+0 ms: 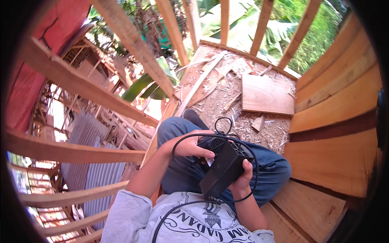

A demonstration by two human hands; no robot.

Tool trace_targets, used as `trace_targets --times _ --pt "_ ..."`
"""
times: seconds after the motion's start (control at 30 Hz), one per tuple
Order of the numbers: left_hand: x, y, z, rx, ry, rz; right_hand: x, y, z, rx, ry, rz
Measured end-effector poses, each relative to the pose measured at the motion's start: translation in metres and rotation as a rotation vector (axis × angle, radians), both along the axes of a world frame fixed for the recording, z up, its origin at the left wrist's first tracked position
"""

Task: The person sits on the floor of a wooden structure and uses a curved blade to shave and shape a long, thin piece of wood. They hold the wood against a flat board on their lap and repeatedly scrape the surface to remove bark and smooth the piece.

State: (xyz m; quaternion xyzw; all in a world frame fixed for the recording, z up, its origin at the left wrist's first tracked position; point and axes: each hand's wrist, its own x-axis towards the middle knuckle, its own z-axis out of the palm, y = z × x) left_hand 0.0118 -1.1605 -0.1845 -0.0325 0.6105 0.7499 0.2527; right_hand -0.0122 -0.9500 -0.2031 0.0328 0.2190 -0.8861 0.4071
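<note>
While left hand (192,145) and right hand (242,178) clamp black vented casing (223,172), looped cable (257,170) could snag, tugging it loose.

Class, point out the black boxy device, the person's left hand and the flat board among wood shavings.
Black boxy device (223,171): head view, on its plain side.
Left hand (191,145): head view, back of the hand.
Flat board (267,94): head view, on its upper face.
</note>
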Motion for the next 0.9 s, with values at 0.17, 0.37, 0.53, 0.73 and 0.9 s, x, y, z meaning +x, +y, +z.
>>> trace_targets --times 0.17,0.37,0.53,0.73,0.9 --pt "0.066 -0.043 -0.005 -0.204 0.208 0.314 0.018 -0.028 -0.011 0.148 0.127 0.091" --pt "0.202 -0.07 0.002 -0.331 -0.025 0.714 0.042 -0.057 -0.011 0.336 -0.042 0.17" --pt "0.321 -0.055 0.01 -0.375 -0.282 0.857 0.091 -0.099 -0.006 0.241 0.139 0.364" --pt "0.436 -0.007 0.004 -0.364 -0.333 1.021 0.163 -0.152 -0.005 0.131 0.495 0.69" --pt "0.514 0.06 -0.036 -0.221 -0.455 1.105 0.231 -0.158 -0.017 0.209 0.686 1.06"
